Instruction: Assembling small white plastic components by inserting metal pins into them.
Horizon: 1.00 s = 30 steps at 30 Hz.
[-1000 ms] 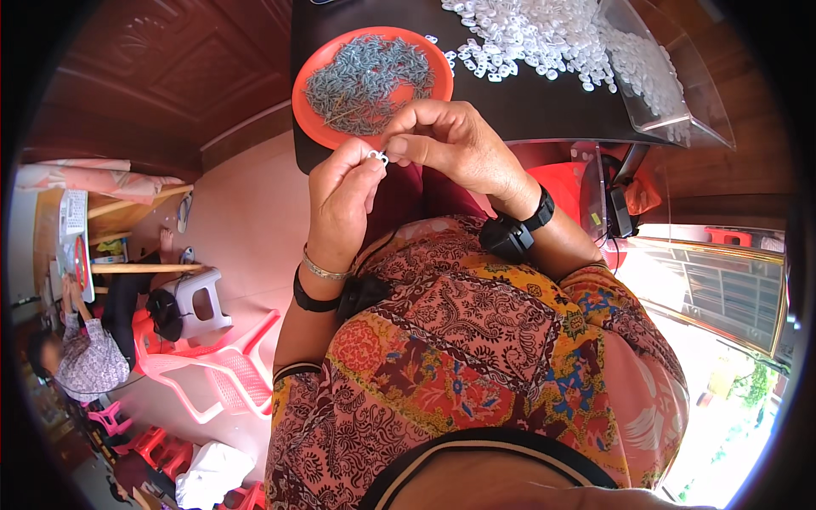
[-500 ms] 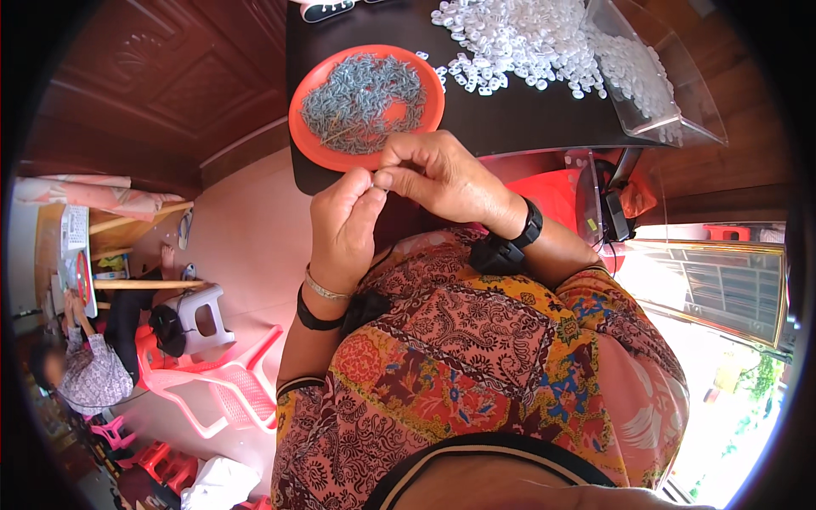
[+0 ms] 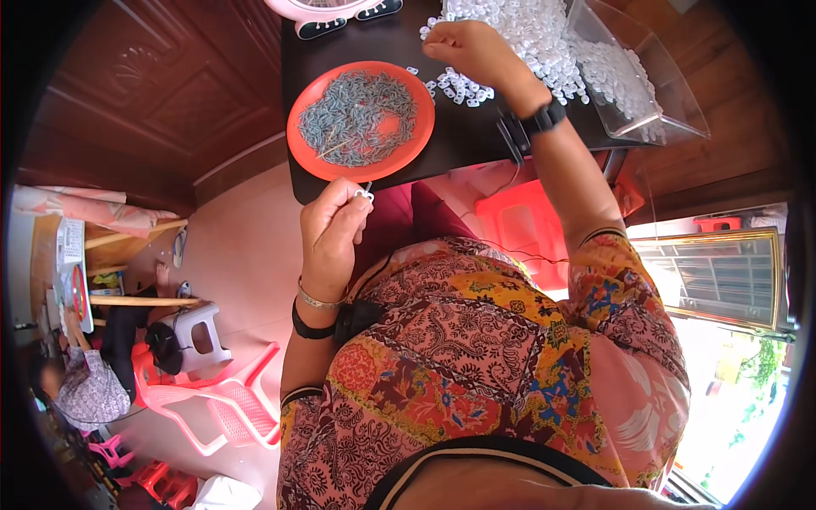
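My left hand (image 3: pixel 333 225) is in front of the plate's near edge. Pinched between its thumb and fingers is a small white plastic clip (image 3: pixel 364 195), with a thin grey screw (image 3: pixel 369 185) standing up from it. My right hand (image 3: pixel 478 56) reaches over the far part of the dark table, fingers curled together beside the heap of white plastic clips (image 3: pixel 557 51). Whatever those fingers hold, if anything, is hidden. An orange plate (image 3: pixel 416 149) full of grey screws (image 3: pixel 348 106) lies between and left of the hands.
A smaller cluster of white clips (image 3: pixel 464 90) lies below my right hand. At the right, a clear plastic box (image 3: pixel 642 127) tips clips out. A pink object with shoe-shaped feet (image 3: pixel 321 28) stands at the back. Far left, another person (image 3: pixel 95 387) sits near pink chairs (image 3: pixel 242 404).
My right hand has left my left hand and moved up and right to the white clips. My left hand has stayed near the plate, and the clip with the screw now shows in it.
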Available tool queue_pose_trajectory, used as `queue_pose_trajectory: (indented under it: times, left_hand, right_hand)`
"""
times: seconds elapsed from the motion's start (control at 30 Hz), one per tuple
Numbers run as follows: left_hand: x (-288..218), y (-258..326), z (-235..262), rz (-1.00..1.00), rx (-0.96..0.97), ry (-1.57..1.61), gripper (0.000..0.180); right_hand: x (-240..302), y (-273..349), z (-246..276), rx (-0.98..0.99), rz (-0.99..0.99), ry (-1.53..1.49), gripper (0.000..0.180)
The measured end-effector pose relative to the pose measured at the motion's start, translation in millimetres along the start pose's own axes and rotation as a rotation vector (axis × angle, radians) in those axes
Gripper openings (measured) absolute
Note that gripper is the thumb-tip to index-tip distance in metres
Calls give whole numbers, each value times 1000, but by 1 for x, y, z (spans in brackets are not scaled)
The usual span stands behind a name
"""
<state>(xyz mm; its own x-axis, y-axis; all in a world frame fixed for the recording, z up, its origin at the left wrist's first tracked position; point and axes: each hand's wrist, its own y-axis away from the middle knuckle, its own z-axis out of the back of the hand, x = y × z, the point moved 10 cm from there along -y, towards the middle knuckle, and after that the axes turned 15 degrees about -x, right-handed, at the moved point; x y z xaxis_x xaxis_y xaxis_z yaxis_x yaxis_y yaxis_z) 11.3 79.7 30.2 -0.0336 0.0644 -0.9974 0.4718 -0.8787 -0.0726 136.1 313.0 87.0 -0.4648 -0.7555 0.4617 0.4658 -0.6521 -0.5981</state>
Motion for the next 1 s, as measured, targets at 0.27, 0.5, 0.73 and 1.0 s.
queue_pose_trajectory:
  times: [0.27, 0.5, 0.73, 1.0]
  left_hand:
    - [4, 0, 10, 27, -29, 35, 19]
    - [6, 0, 9, 47, -25, 39, 18]
    - [13, -2, 10, 72, -23, 64, 19]
    - [17, -2, 4, 123, -5, 62, 17]
  right_hand:
    - [-41, -3, -16, 197, 53, 366, 21]
    - [-45, 6, -23, 271, 132, 442, 17]
    - [-44, 13, -20, 339, 156, 529, 16]
    - [-51, 12, -13, 150, 117, 321, 16]
